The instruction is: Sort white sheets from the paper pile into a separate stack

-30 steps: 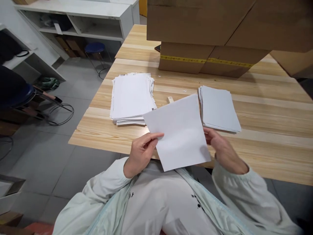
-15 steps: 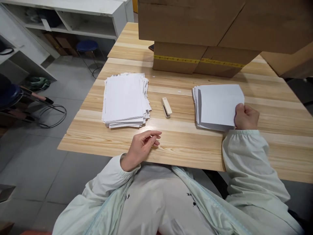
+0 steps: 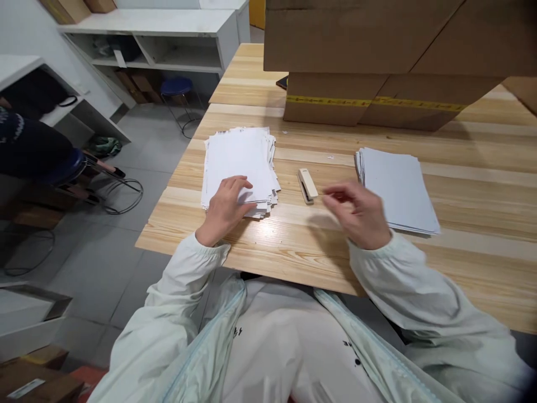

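On the wooden table lie two stacks of white paper. My left hand [image 3: 227,206] is over the near edge of the left paper stack [image 3: 239,157], thumb and fingers apart, with nothing held. Between the stacks rests a cream stapler [image 3: 307,186]. My right hand [image 3: 359,212], a little blurred, is in the air just right of the stapler, fingers curved and apart, holding nothing. Right of it lies the neater right paper stack [image 3: 400,187], untouched and partly covered by my wrist.
Large cardboard boxes [image 3: 335,98] with yellow tape stand at the back of the table [image 3: 268,246]. A dark flat object [image 3: 282,82] lies beside them. On the left are a blue stool [image 3: 176,87], white shelves [image 3: 184,22] and a seated person [image 3: 33,140].
My right hand has let go of the right stack's top sheet, which now lies flat, and moved left toward the stapler. My left hand has moved up to the left stack. The view has turned left.
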A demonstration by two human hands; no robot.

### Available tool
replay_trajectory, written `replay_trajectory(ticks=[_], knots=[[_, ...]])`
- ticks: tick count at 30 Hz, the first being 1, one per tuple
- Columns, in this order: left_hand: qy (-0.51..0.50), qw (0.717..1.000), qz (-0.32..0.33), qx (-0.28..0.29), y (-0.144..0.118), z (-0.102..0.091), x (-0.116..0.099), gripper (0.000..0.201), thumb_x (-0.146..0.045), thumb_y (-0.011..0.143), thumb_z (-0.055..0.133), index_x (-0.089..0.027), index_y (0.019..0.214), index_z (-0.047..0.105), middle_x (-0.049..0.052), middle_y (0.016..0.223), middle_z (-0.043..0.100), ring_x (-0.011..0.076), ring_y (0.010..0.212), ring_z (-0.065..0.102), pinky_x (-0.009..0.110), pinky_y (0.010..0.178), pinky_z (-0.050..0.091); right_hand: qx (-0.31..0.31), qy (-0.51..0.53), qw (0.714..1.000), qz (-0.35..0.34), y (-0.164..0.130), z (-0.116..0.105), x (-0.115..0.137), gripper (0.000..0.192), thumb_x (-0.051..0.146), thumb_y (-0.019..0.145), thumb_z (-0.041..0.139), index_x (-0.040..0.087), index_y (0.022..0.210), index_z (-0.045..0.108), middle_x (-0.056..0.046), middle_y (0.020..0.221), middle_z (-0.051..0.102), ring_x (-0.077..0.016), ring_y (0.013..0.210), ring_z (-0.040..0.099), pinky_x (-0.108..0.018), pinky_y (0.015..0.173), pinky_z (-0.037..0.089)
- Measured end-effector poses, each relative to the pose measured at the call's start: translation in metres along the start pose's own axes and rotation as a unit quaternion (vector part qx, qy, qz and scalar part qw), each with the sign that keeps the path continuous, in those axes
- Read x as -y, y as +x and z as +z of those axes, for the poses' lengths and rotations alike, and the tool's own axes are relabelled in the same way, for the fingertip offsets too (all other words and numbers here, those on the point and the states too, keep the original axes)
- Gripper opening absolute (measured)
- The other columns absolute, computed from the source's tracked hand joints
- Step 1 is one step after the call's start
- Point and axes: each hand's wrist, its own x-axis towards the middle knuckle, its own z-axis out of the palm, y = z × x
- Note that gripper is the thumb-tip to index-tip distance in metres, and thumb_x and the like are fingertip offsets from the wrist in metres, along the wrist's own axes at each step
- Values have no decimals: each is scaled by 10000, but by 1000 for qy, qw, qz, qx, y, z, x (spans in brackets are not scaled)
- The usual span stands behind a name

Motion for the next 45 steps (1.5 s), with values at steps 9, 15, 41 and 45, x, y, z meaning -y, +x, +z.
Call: replay_trajectory(ticks=[9, 15, 41, 45], knots=[[-77, 995, -61, 6, -5, 6, 6, 450, -150, 792, 741, -179, 1214, 585, 119, 1233, 667, 282, 1176, 607, 443, 1036, 493, 162, 63, 983, 55, 32, 96, -2, 94, 249, 862, 650, 204, 809, 714, -27, 814, 663, -139, 663, 548, -327, 684, 455], [-99, 993, -66, 9, 8, 2, 6, 249, -244, 903, 618, -161, 1137, 628, 114, 1158, 686, 251, 1100, 588, 396, 997, 459, 155, 66, 985, 42, 39, 104, 6, 116, 250, 880, 615, 204, 832, 709, -30, 829, 647, -146, 693, 529, -316, 688, 418], [-169, 962, -191, 95, 61, -13, 2, 449, -576, 815, 645, -186, 629, 523, -12, 629, 520, 131, 640, 433, 274, 594, 281, 179, 233, 950, 102, 60, 139, 7, 161, 276, 691, 750, 194, 771, 638, 1, 825, 593, -121, 690, 554, -258, 580, 491], [-182, 960, -189, 95, 61, -17, -1, 382, -522, 807, 674, -175, 679, 576, 4, 678, 584, 139, 678, 469, 269, 621, 318, 211, 254, 937, 113, 62, 135, 4, 145, 305, 758, 729, 192, 810, 654, -4, 818, 622, -120, 668, 578, -266, 585, 515]])
